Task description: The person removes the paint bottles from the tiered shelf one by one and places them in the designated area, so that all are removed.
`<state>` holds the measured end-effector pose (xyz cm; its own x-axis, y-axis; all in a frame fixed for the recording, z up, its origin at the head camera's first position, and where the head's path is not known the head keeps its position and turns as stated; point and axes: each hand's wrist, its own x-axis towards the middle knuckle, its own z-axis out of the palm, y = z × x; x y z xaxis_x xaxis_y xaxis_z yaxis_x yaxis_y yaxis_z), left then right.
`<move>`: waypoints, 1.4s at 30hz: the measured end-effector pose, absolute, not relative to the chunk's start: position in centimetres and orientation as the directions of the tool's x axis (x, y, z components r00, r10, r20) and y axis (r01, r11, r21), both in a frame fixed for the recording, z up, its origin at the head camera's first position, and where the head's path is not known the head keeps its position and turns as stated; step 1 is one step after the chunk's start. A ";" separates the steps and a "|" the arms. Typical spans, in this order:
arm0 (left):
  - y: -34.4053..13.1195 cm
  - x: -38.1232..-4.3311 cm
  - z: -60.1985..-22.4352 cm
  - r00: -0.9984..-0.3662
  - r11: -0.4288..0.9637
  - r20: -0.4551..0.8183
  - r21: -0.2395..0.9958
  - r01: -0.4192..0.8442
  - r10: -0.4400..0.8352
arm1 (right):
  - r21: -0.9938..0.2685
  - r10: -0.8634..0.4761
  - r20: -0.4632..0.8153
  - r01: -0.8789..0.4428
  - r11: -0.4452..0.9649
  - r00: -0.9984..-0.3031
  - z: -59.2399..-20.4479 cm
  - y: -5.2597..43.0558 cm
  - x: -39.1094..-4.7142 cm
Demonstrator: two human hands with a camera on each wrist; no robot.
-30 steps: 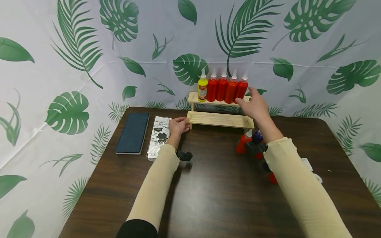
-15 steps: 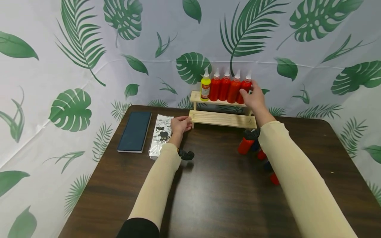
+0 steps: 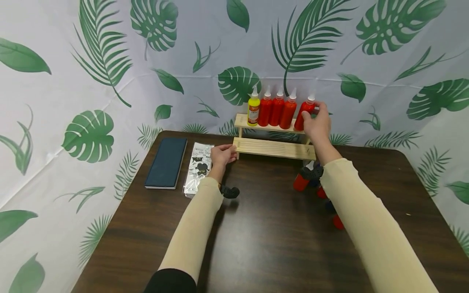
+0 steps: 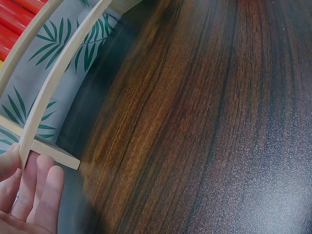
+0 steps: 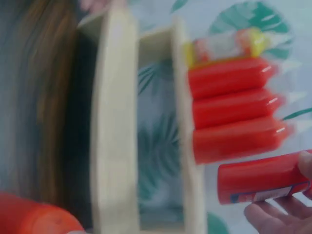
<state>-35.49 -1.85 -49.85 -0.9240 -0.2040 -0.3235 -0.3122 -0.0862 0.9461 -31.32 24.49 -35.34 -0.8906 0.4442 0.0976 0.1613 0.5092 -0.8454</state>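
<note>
At the right end of a two-tier wooden rack, my right hand [image 3: 318, 122] grips a red squeeze bottle [image 3: 305, 112] with a white nozzle. This bottle leans to the right, with a gap between it and the row. In the right wrist view the held bottle's [image 5: 263, 178] base is off the upper board [image 5: 187, 131]. Three more red bottles [image 5: 241, 139] and a yellow bottle [image 3: 253, 110] stand side by side on that tier. With thumb and fingers, my left hand [image 3: 222, 156] pinches the left end of the lower board [image 4: 53, 83].
On the table's right, several red and dark blue bottles [image 3: 300, 183] stand partly hidden under my right forearm. A dark blue notebook [image 3: 166, 162] and a packaged ruler set [image 3: 198, 167] lie at the left. A leaf-patterned cloth [image 3: 198, 24] hangs behind the rack.
My right hand has closed around the rightmost red bottle and drawn it right and tilted it away from its neighbour. My left hand stays at the board's end.
</note>
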 end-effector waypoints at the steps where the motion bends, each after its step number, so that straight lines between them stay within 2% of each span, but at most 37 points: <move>1: -1.8 -35.5 -49.9 -0.922 -0.085 -0.328 0.945 -0.317 -0.206 | -0.847 0.450 0.110 0.153 0.509 -0.886 -35.2 24.4 -31.0; 7: -1.7 -35.3 -49.7 -0.921 -0.084 -0.323 0.946 -0.312 -0.218 | -0.889 0.436 0.163 0.060 0.455 -0.885 -33.4 23.9 -27.2; 14: -1.7 -35.5 -49.8 -0.929 -0.080 -0.311 0.950 -0.301 -0.200 | -0.893 0.363 0.180 0.002 0.450 -0.914 -31.8 23.4 -20.1; 19: -1.9 -35.4 -49.6 -0.931 -0.079 -0.299 0.954 -0.288 -0.211 | -0.859 0.336 0.238 -0.036 0.511 -0.911 -32.9 22.9 -16.2; 23: -1.9 -35.3 -49.6 -0.926 -0.081 -0.311 0.950 -0.300 -0.216 | -0.848 0.350 0.235 -0.016 0.530 -0.907 -34.8 22.7 -14.1; 31: -1.7 -35.3 -49.7 -0.932 -0.088 -0.308 0.951 -0.296 -0.192 | -0.843 0.400 0.201 0.051 0.536 -0.894 -39.7 23.0 -11.1; 35: -1.8 -35.3 -49.8 -0.935 -0.098 -0.296 0.954 -0.282 -0.194 | -0.837 0.427 0.207 0.067 0.544 -0.880 -42.8 23.2 -11.2; 42: -1.8 -35.2 -49.8 -0.934 -0.097 -0.305 0.952 -0.292 -0.186 | -0.811 0.497 0.139 0.190 0.553 -0.857 -46.2 23.6 -11.9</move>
<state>-35.22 -1.84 -49.80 -0.9339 -0.1861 -0.3054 -0.2918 -0.0973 0.9515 -11.91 23.58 -46.17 -0.8567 0.4968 0.1386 0.1896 0.5533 -0.8111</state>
